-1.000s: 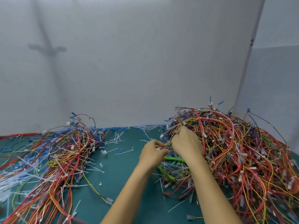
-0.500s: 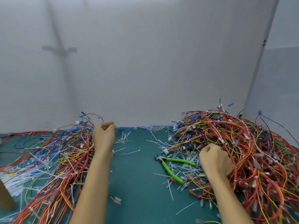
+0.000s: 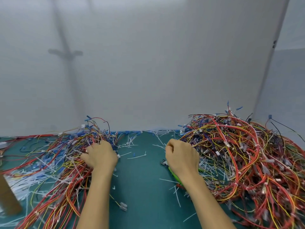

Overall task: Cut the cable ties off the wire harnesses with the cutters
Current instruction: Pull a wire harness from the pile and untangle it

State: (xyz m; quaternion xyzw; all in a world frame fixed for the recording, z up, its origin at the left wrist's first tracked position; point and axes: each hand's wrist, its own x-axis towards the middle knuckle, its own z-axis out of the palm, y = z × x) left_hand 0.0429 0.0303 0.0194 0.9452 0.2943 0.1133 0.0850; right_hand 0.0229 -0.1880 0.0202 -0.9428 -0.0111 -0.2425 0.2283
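**STOCK-TAKE: TIES PARTLY CUT, CUTTERS NOT IN HAND**

Progress, as I judge it:
- Left heap of wires (image 3: 54,162): loose and splayed strands, with many white offcuts among them. Probably the finished lot.
- Cut ties (image 3: 137,157): strewn over the green mat (image 3: 142,187) between the heaps and along the back edge. A good deal of cutting is done.
- Right heap of wire harnesses (image 3: 244,154): the larger and taller one, with white cable ties (image 3: 236,184) showing on several bundles. Much is left.
- No harness is singled out for cutting at present.

Grips:
- My left hand (image 3: 100,156): fingers spread and fairly straight, lying on the near edge of the left heap. I see no wire held.
- My right hand (image 3: 181,156): curled into a closed fist beside the right heap, nothing visible in it.
- Cutters (image 3: 175,176): green-handled, flat on the mat under my right hand and wrist, dark nose poking out to the left. Not gripped, as far as shows.
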